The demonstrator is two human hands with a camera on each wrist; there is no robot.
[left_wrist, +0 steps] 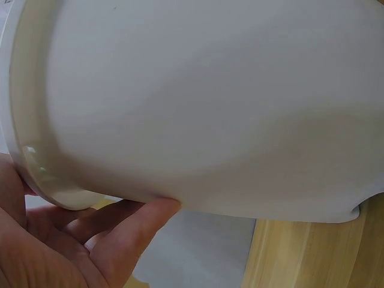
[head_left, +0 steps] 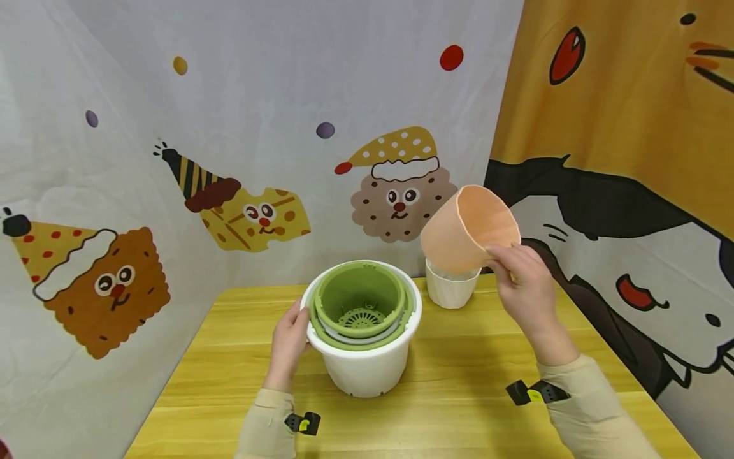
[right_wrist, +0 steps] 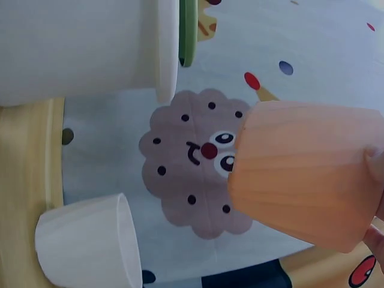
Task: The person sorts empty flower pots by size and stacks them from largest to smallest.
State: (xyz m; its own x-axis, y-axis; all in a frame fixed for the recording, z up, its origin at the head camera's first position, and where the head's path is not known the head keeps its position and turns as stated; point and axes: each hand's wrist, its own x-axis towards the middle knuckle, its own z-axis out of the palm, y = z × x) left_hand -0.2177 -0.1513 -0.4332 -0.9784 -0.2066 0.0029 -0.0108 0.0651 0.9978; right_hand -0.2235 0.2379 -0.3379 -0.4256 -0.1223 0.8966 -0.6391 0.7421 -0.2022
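A large white flowerpot (head_left: 367, 370) stands on the wooden table, with green pots (head_left: 360, 290) and a greyish one nested inside it. My left hand (head_left: 288, 344) grips the white pot's rim at its left side; in the left wrist view the fingers (left_wrist: 135, 240) lie against the outer wall below the rim. Up in the air on the right, my right hand (head_left: 524, 287) pinches the rim of a peach-coloured pot (head_left: 450, 236), which is tilted with its opening toward the upper right. Behind and below it, a small white pot (head_left: 452, 290) stands on the table.
The wooden table (head_left: 459, 395) reaches back to a white cartoon-print curtain (head_left: 258, 83). An orange, black and white printed curtain (head_left: 631, 127) hangs along the right side. The small white pot sits near the table's back edge, right of the large pot.
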